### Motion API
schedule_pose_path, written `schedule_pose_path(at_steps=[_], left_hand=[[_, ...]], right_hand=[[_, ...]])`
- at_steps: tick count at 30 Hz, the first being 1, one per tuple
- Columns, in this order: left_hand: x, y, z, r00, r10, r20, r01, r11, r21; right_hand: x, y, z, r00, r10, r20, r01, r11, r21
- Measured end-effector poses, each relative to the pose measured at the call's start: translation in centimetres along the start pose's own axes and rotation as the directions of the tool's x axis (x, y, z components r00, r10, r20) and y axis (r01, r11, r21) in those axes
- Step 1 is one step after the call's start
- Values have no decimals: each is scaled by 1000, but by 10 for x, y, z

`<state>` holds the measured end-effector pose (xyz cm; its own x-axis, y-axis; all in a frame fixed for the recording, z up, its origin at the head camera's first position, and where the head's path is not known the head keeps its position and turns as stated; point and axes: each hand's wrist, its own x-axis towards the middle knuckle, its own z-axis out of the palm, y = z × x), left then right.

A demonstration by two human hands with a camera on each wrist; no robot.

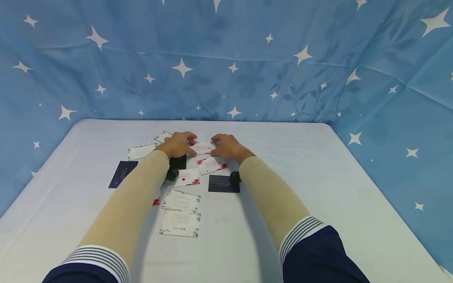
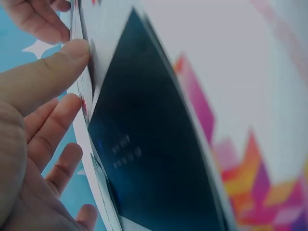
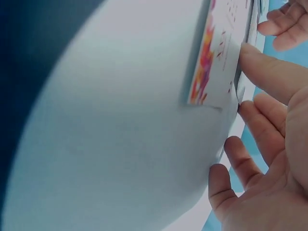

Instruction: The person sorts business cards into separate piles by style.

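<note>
A white card with red floral corners [image 1: 203,147] lies flat at the far middle of the table, between both hands. My left hand [image 1: 178,144] is at its left end, thumb and forefinger spread at its near and far edges. At the right end, my right hand [image 1: 228,147] has its fingers likewise spread, thumb at the near corner. In the right wrist view, the right thumb [image 3: 269,72] comes right at a card edge while the other fingers are loosely bent. Just nearer lies a second red-flowered card [image 1: 212,165]. The left forearm partly covers a black card [image 1: 179,162].
Other cards lie around: a dark card [image 1: 223,184] below the right wrist, a red-patterned card [image 1: 187,177], two green-leaf cards [image 1: 181,201] in front, a dark blue card [image 1: 122,173] and a leaf-bordered card [image 1: 141,151] at left. A blue star-patterned curtain [image 1: 226,86] hangs behind the white table [image 1: 318,177].
</note>
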<state>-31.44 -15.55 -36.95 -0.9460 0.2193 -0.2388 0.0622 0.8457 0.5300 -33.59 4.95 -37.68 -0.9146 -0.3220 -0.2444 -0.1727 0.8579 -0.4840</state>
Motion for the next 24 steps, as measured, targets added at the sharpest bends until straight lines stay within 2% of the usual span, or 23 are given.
schedule_pose_path(at_steps=[7,9,15,19,24], left_hand=[[0,-2,-1,998,-58,2,58,998,34],[1,-4,-2,998,-57,-2,57,998,40],[5,-6,0,1000,0,-11,0,999,41],[7,-6,1,999,39,-20,-39,999,26],[8,-2,4,995,89,-37,-90,995,-33]], right_hand=[[2,2,-1,1000,-6,3,6,999,43],[2,2,-1,1000,-2,-1,2,999,48],[3,11,-2,1000,1,-15,0,998,64],[2,19,-3,999,-41,-29,43,996,72],[-2,27,-13,994,-94,-47,98,991,95]])
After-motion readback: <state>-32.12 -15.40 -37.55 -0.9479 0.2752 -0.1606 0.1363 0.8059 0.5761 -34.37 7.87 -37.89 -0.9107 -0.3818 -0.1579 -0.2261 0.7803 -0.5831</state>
